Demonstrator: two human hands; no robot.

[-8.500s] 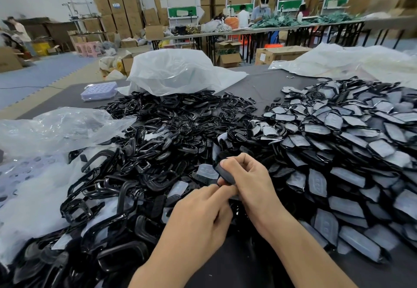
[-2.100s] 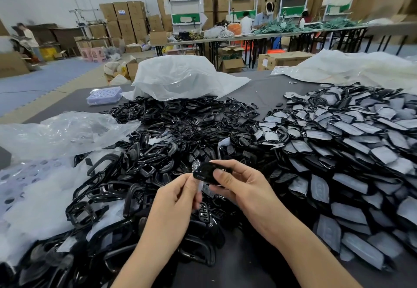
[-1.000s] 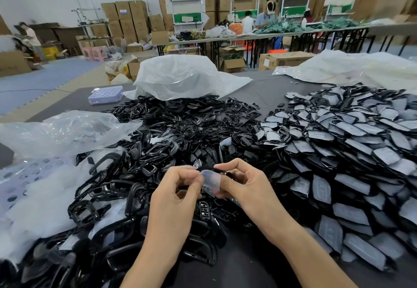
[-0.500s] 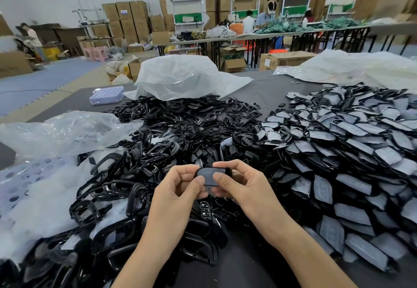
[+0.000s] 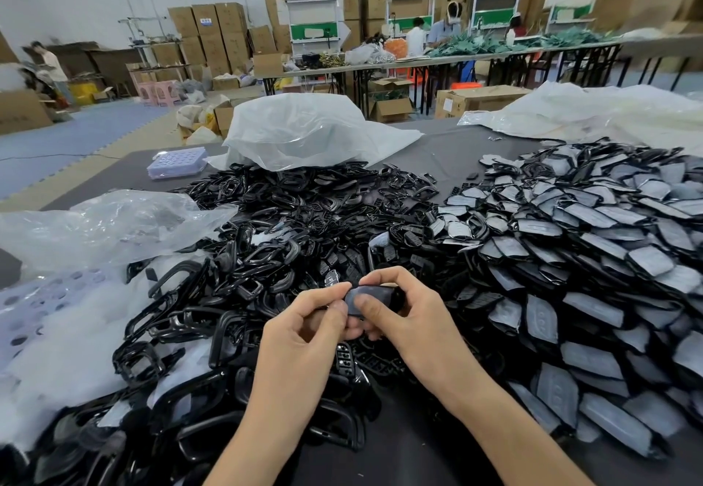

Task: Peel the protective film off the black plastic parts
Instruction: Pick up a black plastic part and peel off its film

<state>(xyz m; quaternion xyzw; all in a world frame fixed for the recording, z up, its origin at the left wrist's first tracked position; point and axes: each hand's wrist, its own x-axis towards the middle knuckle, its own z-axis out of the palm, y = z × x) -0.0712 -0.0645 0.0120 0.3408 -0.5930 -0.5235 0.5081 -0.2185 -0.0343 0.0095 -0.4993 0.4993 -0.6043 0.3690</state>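
Fingers [image 5: 327, 293] of the left hand [image 5: 300, 333] and right hand [image 5: 414, 318] are curled around one black plastic part [image 5: 384, 291], which is pinched above the counter [image 5: 449, 150] near its front edge. If the film [image 5: 355, 297] is torn by a hasty pull, a scrap can be left on.

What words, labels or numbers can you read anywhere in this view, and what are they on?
No text reads clearly.
Small white tag in the pile of black plastic parts: marks too small to read.
Cardboard box beyond the table: dark print, blurred.
Stacked carton at the back: blue label, too small to read.
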